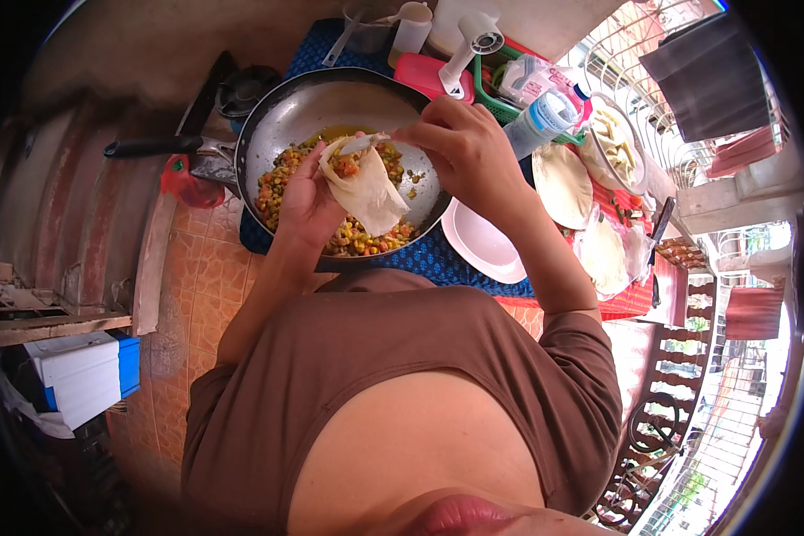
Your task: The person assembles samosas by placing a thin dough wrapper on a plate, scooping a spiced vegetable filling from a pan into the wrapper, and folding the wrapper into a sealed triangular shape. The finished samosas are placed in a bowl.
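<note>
My left hand [309, 207] is closed around a thin, pale dough wrapper [372, 202] folded into a cone, held over the wok. Some of the diced vegetable filling [348, 166] shows inside its open top. At that opening is the pale, shiny end of a spoon [363, 143], and my right hand [463, 143] pinches its handle. The wide wok [339, 89] below has a dark rim and holds more yellow, green and orange vegetable mix [281, 183] with oil.
A white oval dish [484, 243] sits right of the wok. Beyond it are round flat wrappers [563, 184], a bowl of folded pastries [618, 147], a bottle [541, 123], a green basket [495, 111] and a small white fan [467, 55]. The wok's handle [152, 147] juts left.
</note>
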`<state>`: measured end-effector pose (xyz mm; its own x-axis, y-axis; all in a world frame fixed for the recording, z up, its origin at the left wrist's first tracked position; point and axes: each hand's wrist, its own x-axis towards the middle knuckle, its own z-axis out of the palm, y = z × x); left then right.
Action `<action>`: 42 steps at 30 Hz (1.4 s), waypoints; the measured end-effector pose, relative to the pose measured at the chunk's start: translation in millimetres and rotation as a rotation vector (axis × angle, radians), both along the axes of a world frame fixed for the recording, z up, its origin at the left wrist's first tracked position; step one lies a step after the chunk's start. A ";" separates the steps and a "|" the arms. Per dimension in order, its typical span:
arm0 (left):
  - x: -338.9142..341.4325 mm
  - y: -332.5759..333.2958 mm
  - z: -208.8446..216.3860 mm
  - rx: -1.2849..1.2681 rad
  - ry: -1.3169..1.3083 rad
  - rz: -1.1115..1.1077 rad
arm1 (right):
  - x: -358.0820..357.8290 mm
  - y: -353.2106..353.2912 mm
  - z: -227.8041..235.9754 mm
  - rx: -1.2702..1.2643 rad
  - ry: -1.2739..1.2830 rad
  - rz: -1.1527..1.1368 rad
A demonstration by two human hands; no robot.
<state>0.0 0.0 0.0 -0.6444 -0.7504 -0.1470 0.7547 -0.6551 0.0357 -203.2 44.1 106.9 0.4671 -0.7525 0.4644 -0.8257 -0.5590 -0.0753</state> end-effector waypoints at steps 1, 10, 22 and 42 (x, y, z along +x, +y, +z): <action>0.8 -1.4 -1.9 -0.031 0.055 -0.026 | 0.5 0.0 -2.6 -0.021 0.008 0.018; 0.6 1.6 13.7 -0.061 -0.109 -0.011 | 7.4 0.1 5.8 -0.075 -0.097 0.058; -11.4 8.3 25.8 -0.090 -0.213 0.023 | -3.2 0.8 21.1 0.105 -0.057 0.079; -14.9 11.6 17.9 -0.094 -0.355 0.113 | -8.4 -6.8 30.1 0.097 -0.077 0.104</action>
<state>-14.9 11.6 17.9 -0.4780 -0.8348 -0.2731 0.7518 -0.5497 0.3642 -211.7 37.3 137.0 0.5102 -0.7452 0.4294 -0.7537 -0.6279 -0.1943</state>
